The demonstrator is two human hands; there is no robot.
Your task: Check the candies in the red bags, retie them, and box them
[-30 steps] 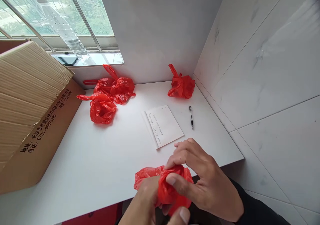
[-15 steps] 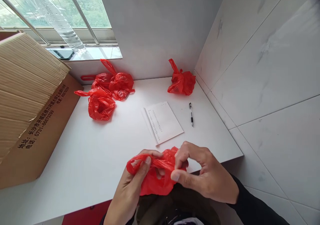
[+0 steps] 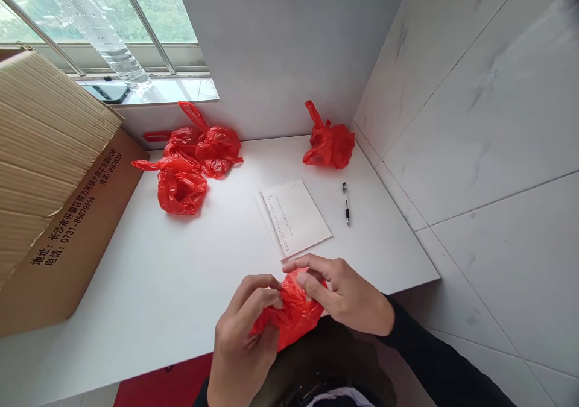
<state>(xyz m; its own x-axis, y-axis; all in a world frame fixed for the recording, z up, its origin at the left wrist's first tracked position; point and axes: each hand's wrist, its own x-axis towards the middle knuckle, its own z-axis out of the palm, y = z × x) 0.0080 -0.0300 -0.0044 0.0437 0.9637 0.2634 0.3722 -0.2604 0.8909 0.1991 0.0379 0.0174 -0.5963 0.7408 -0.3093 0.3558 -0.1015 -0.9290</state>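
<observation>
Between my hands, at the table's front edge, is a crumpled red plastic bag (image 3: 296, 310). My left hand (image 3: 246, 328) grips its left side with curled fingers. On the other side, my right hand (image 3: 339, 289) pinches the bag's upper right part between thumb and fingers. Whatever the bag may contain is hidden. Just beyond my hands lies a sheet of paper (image 3: 298, 217) with rows of small marks. A black-capped clear pen (image 3: 346, 204) rests to the right of the paper.
Several red plastic bags (image 3: 183, 190) sit bunched at the back left of the white table (image 3: 158, 292). Another red bag (image 3: 330, 145) stands in the back right corner. A cardboard box (image 3: 58, 202) occupies the left. On the windowsill are a water bottle (image 3: 108, 45) and a phone (image 3: 111, 93).
My left hand has turned over, its back now facing up. My right hand has shifted left, closer to it. The stretched strip of bag between them is now bunched up.
</observation>
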